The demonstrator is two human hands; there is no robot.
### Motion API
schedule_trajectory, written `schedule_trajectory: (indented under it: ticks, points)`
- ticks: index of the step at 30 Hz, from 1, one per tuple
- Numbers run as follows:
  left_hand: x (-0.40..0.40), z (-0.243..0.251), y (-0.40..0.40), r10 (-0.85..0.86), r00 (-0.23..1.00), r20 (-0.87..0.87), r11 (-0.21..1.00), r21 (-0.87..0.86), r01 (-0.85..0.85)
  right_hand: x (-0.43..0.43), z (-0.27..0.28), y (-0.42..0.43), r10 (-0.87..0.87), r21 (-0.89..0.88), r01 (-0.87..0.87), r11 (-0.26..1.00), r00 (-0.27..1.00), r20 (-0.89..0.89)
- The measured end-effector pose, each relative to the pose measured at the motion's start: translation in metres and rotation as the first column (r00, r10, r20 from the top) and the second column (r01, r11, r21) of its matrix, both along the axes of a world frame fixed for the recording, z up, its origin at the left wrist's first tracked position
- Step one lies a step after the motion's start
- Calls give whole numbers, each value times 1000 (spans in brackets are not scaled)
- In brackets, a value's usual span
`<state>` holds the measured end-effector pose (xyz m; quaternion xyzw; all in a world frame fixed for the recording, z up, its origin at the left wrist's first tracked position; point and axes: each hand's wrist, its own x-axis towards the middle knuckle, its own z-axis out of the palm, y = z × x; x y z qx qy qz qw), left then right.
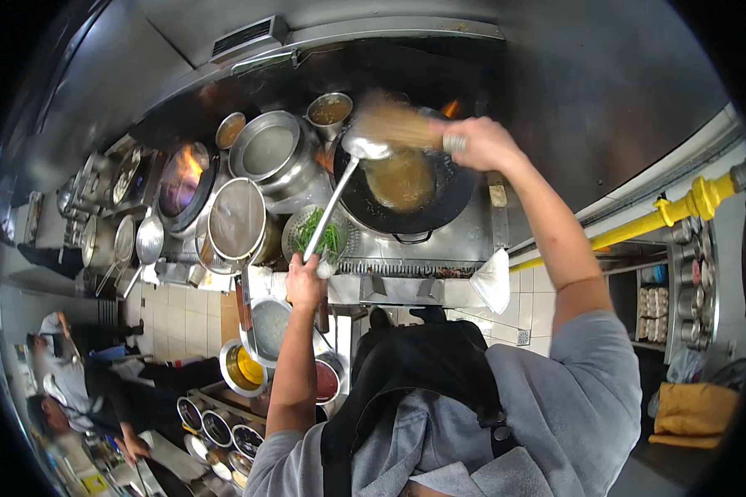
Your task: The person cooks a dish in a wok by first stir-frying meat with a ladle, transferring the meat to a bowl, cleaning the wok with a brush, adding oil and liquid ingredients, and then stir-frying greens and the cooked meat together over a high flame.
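My left hand [305,287] grips the handle of a steel ladle [334,197], whose bowl reaches over the far-left rim of a large black wok [367,202]. Cloudy brown liquid [404,183] pools in the wok's bottom. In my right hand [485,144] is a bamboo wok brush [404,127], its bristles blurred above the wok's far side beside the ladle bowl. Cut green vegetables [323,236] lie in a perforated strainer [292,239], partly covered by the ladle handle and my left hand.
Flames [189,166] burn in an uncovered burner at left; another flame [451,109] rises behind the wok. A steel pot [267,149] and mesh strainer [237,217] stand left. A white cloth [492,282] hangs front right, near a yellow pipe [646,220]. People [81,391] work lower left.
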<state>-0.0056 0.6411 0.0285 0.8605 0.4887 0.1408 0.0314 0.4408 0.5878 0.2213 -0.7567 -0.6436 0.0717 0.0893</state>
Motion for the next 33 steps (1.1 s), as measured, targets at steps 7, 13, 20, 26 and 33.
schedule_trajectory:
  ticks: [7,13,20,26,33]
  points:
    - [11,-1,-47,207,965,158,964,-201,-174,-25,-2,-27,-176,319,169,933,984,-6]
    - [15,1,-66,176,938,298,941,-331,-71,3,-82,18,-131,-126,156,980,973,188]
    - [11,13,-67,227,911,345,937,-334,-107,-67,-51,-3,52,161,-40,986,997,-66]
    - [-57,-8,-60,404,906,129,875,-342,-342,-4,-97,17,-22,-193,33,981,998,62]
    - [-78,-95,5,461,887,2,818,-387,-425,-51,-145,79,45,-549,-177,817,969,-244]
